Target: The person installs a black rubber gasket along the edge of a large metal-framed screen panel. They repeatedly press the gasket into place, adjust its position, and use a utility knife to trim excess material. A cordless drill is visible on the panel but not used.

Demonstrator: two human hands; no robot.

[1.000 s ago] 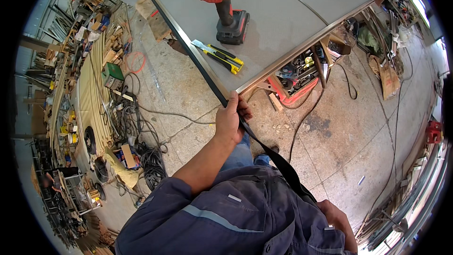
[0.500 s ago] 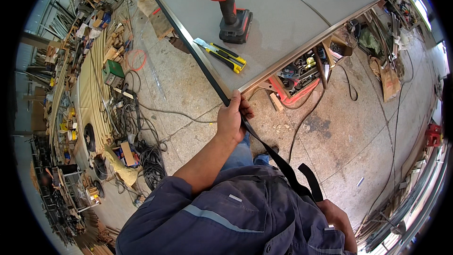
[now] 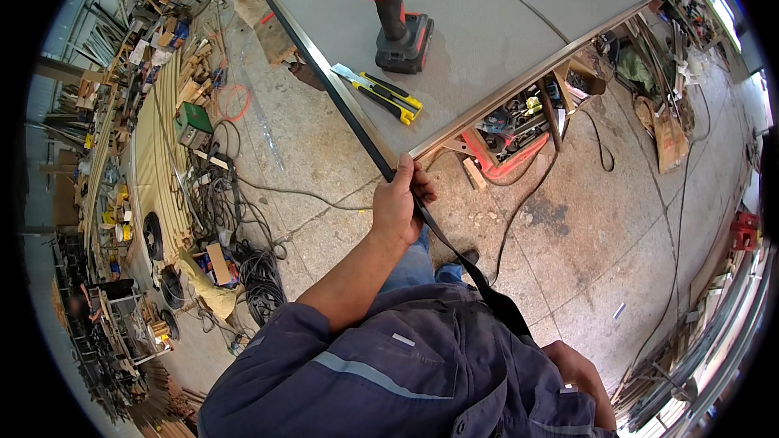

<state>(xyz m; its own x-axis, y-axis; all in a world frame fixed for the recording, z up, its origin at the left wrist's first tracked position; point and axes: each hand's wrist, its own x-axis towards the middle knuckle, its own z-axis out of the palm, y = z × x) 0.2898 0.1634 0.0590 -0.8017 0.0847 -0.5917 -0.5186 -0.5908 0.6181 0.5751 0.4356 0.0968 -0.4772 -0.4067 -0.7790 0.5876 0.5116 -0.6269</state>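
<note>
A black flexible strip (image 3: 361, 135) lies along the left edge of a large grey panel (image 3: 503, 57). At the panel's near corner my left hand (image 3: 396, 204) is closed around the strip, thumb on top. Past my fingers the strip hangs down to the right and disappears behind my shirt front. My right forearm (image 3: 578, 369) shows at the lower right, but its hand is hidden. On the panel, close to the corner, lies a yellow and black utility knife (image 3: 389, 97) with its blade out. Behind it a red and black cordless drill (image 3: 391, 20) stands on its battery.
Below the panel's right edge sits a red-sided tool box (image 3: 519, 138) packed with tools. Cables (image 3: 519, 223) trail over the concrete floor. To the left are a green box (image 3: 193, 126), coiled black cable (image 3: 264, 292) and long strips (image 3: 162, 138). Metal profiles (image 3: 730, 341) line the right side.
The strip's loose looped end beside my right arm has dropped out of sight behind my shirt. My left hand keeps its grip at the corner, and the knife and drill have not moved.
</note>
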